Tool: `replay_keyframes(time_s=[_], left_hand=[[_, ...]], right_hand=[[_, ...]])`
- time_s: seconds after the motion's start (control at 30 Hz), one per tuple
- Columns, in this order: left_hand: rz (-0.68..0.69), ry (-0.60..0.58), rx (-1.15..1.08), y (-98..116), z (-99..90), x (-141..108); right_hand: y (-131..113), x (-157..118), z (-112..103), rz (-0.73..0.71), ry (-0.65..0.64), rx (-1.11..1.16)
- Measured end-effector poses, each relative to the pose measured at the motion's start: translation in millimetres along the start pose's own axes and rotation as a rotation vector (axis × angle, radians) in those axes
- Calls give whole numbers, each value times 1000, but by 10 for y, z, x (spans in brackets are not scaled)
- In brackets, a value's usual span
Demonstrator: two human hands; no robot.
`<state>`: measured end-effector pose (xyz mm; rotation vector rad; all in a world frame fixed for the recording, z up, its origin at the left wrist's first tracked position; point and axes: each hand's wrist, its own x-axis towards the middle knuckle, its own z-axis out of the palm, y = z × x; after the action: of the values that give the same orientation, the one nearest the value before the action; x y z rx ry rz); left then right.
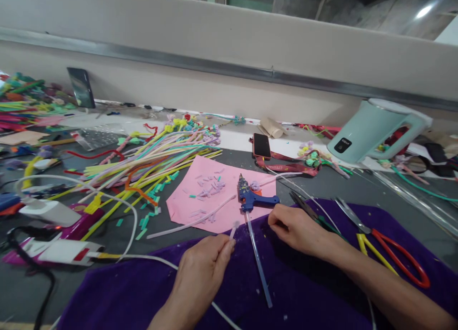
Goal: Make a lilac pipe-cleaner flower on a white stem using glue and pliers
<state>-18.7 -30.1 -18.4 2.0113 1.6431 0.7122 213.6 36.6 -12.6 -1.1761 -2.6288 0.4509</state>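
Note:
My left hand (203, 265) is closed, pinching a small pale lilac piece (233, 231) between thumb and fingertip above the purple cloth (136, 292). My right hand (298, 227) has its fingers curled in, just below the handle of a blue glue gun (246, 196); whatever it may hold is hidden. The glue gun lies on a pink sheet (186, 189), with a long clear glue stick (258, 263) running back from it across the cloth. Short lilac cut pieces (213, 190) and a lilac pipe cleaner (193, 220) lie on the sheet, a small lilac flower-like piece (254, 186) beside the gun.
Red-and-yellow-handled scissors (397, 258) and dark pliers (304, 206) lie at right. A mint kettle (372, 129) and a phone (261, 145) stand or lie behind. Bundled pipe cleaners (157, 158), green bits (145, 222), and a power strip with plugs (53, 229) occupy the left.

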Motion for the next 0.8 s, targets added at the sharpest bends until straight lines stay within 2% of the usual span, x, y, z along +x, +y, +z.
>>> replay_keyframes(time_s=[0.1, 0.23, 0.33, 0.4, 0.6, 0.7, 0.8], left_hand=[[13, 9, 10, -8, 6, -2], [19, 10, 23, -14, 15, -4], [13, 10, 14, -11, 15, -5], [5, 14, 9, -7, 13, -5], [-3, 33, -18, -4, 6, 1], [2, 23, -11, -5, 3, 4], [5, 26, -2, -4, 3, 5]], right_hand=[[61, -25, 4, -14, -36, -43], [72, -30, 80, -29, -119, -266], [50, -25, 112, -11, -128, -376], [52, -22, 107, 6, -111, -351], [122, -26, -30, 121, -3, -220], [243, 7, -211, 152, 135, -214], [482, 97, -462, 188, 288, -258]])
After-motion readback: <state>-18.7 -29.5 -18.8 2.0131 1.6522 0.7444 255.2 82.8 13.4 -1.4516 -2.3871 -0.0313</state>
